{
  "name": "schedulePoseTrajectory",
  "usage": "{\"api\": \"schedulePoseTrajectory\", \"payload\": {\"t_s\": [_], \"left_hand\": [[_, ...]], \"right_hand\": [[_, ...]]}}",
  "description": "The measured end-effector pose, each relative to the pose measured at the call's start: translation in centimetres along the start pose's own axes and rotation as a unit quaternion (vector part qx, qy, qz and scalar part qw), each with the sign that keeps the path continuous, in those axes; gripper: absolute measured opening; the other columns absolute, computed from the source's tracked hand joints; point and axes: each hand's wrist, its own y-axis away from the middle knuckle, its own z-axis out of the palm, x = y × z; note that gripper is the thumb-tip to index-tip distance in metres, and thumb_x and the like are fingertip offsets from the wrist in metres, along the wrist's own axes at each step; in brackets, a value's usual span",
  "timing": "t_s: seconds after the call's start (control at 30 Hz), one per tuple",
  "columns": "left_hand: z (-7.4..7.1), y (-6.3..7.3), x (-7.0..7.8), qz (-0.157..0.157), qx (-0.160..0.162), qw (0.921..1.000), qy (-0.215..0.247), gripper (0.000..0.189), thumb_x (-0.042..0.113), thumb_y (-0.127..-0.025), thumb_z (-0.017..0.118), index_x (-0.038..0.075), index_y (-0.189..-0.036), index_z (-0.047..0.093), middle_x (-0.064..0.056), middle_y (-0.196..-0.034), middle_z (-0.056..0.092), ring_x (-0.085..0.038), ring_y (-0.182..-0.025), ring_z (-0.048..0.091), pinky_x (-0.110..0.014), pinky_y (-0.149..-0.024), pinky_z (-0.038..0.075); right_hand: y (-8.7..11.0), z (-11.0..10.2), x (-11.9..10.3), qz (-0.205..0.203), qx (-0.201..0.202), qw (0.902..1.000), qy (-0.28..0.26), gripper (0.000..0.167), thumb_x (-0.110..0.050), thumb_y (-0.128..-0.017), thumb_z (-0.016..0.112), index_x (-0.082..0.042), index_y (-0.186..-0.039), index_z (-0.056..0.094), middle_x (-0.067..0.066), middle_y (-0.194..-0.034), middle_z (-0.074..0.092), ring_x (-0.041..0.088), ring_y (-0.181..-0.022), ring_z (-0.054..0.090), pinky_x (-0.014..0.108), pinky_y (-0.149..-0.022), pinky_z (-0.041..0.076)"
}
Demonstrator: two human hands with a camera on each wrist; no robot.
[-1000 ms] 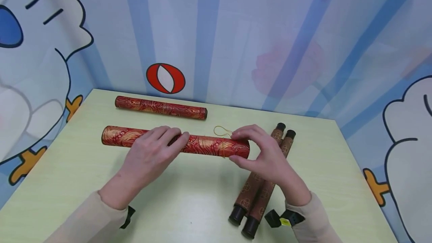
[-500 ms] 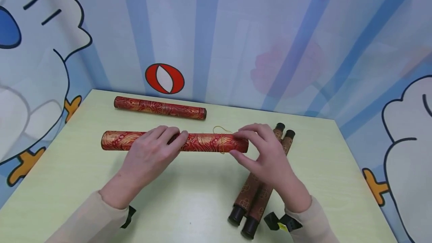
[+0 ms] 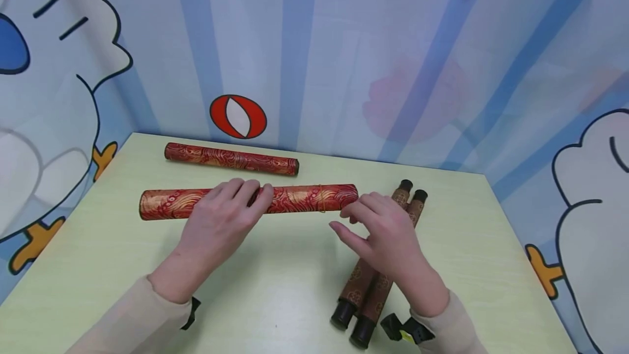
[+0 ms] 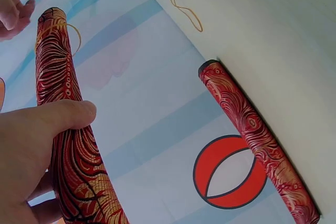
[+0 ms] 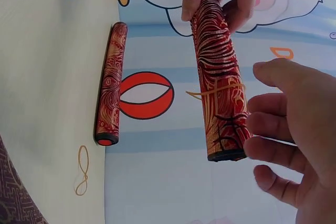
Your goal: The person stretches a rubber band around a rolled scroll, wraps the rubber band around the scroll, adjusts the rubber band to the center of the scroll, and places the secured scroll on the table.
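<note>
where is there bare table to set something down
Free: the table right of the brown rolls and right sleeve, and the front middle between those rolls and the left sleeve. Crowded: farther back, with a lying red roll, a yellow loop and the held red roll above.

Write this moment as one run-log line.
left hand: grips red tube | right hand: near its end | gold band: around it | rear tube, brown tubes: on table

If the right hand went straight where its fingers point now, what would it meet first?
Probably the end of the red patterned roll held by the left hand; whether the right hand touches it is unclear.
</note>
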Motion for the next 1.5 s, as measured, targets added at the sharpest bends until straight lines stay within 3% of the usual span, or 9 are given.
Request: {"api": "schedulePoseTrajectory", "payload": {"t_s": [0.17,0.43,0.63,0.93,1.27,1.5], "left_hand": [[-0.1,-0.3,0.4,0.003,0.011,0.9998,-0.019,0.041,0.001,-0.084,0.089,0.002,-0.118,0.066,-0.017,-0.105,0.072,-0.035,-0.091,0.072,-0.047,-0.08,0.067],[-0.3,-0.8,1.5,0.003,0.022,0.9985,-0.05,0.038,0.001,-0.084,0.088,-0.001,-0.116,0.067,-0.018,-0.101,0.071,-0.035,-0.085,0.072,-0.046,-0.075,0.067],[-0.3,-1.2,2.1,0.008,0.041,0.9961,-0.078,0.036,0.004,-0.084,0.088,-0.002,-0.113,0.067,-0.018,-0.097,0.071,-0.035,-0.081,0.071,-0.046,-0.074,0.066],[-0.3,-1.3,2.4,0.002,0.033,0.9955,-0.089,0.038,0.007,-0.085,0.089,-0.001,-0.115,0.067,-0.018,-0.099,0.072,-0.035,-0.084,0.072,-0.046,-0.077,0.067],[0.1,-1.5,2.2,0.002,0.085,0.9928,-0.084,0.038,0.005,-0.084,0.089,-0.003,-0.114,0.067,-0.019,-0.098,0.071,-0.036,-0.083,0.07,-0.047,-0.077,0.066],[0.5,-1.5,2.1,0.0,0.098,0.9925,-0.074,0.042,0.005,-0.082,0.091,-0.003,-0.117,0.068,-0.02,-0.101,0.071,-0.037,-0.086,0.07,-0.049,-0.081,0.066]], "right_hand": [[-0.2,0.4,-0.1,0.02,-0.049,0.9979,0.037,0.025,-0.03,-0.085,0.091,-0.012,-0.087,0.074,-0.001,-0.075,0.066,0.014,-0.065,0.061,0.03,-0.053,0.053],[-1.0,0.9,0.1,-0.006,-0.018,0.9951,0.096,0.031,-0.028,-0.084,0.094,-0.01,-0.08,0.068,0.0,-0.073,0.065,0.016,-0.059,0.061,0.029,-0.047,0.052],[-1.8,0.8,-0.1,0.003,-0.003,0.9934,0.115,0.034,-0.028,-0.083,0.095,-0.008,-0.084,0.068,0.003,-0.077,0.066,0.016,-0.06,0.062,0.031,-0.049,0.054],[-2.1,0.8,0.3,-0.018,0.005,0.9953,0.095,0.026,-0.019,-0.085,0.093,-0.006,-0.1,0.075,0.006,-0.085,0.069,0.021,-0.067,0.068,0.035,-0.054,0.06],[-2.4,0.7,0.9,-0.05,0.015,0.9968,0.061,0.015,-0.003,-0.087,0.088,-0.003,-0.1,0.08,0.007,-0.084,0.071,0.022,-0.066,0.068,0.036,-0.058,0.061],[-2.3,1.0,1.2,-0.051,0.022,0.9972,0.05,0.014,0.005,-0.086,0.084,-0.003,-0.096,0.078,0.007,-0.084,0.071,0.022,-0.065,0.068,0.036,-0.057,0.061]]}}
